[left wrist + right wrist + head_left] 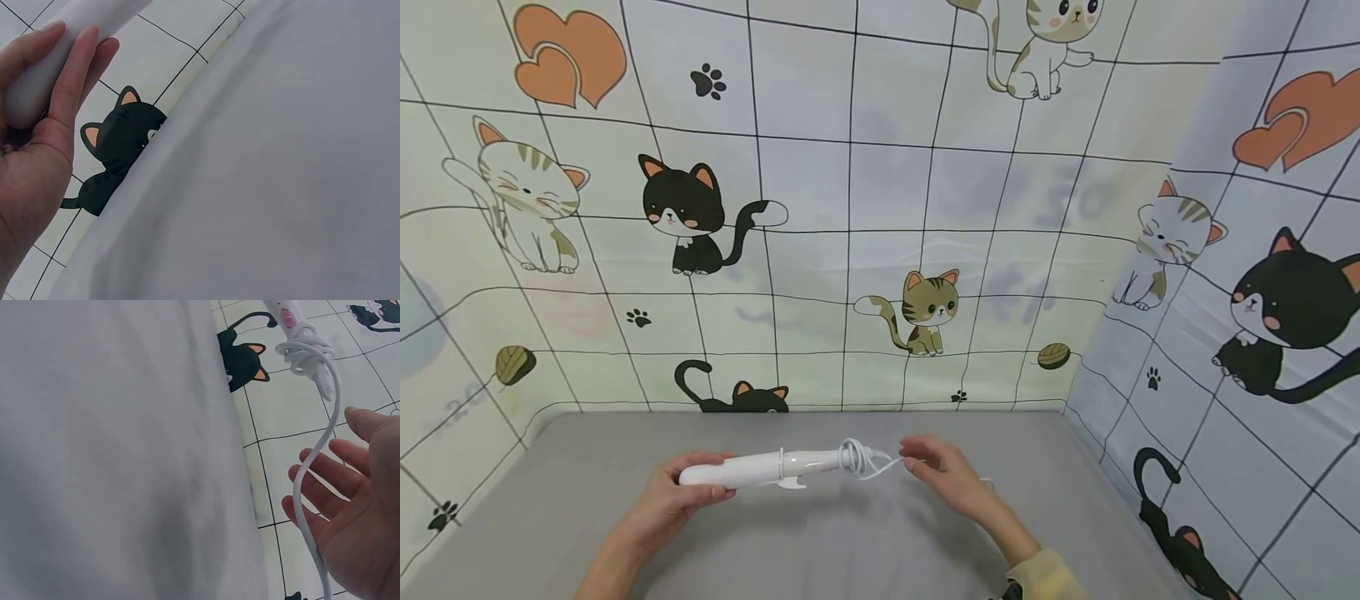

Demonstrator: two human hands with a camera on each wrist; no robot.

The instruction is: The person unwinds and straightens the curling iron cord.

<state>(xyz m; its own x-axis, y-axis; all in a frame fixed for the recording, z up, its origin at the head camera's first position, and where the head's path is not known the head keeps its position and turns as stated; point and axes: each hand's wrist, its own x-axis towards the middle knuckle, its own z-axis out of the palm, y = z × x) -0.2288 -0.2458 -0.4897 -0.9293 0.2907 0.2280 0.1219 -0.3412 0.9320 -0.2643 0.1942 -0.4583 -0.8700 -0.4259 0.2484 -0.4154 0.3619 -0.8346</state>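
A white curling iron [748,471] is held almost level above the grey surface, its handle end toward the right. My left hand [658,504] grips its thick, rounded left end, with thumb and fingers around the barrel [34,87] in the left wrist view. White cord [303,357] is coiled around the handle's end, close to a pink button [287,317]. From there the loose cord runs down across the fingers of my right hand [356,506], which are spread and slightly bent, not closed around it. In the head view, the right hand is just right of the coil.
Below the hands lies a grey covered tabletop [850,550]. A white cloth [812,192] with grid lines and cartoon cats rises behind it and along both sides. Part of a yellow sleeve [1047,577] shows on the right forearm.
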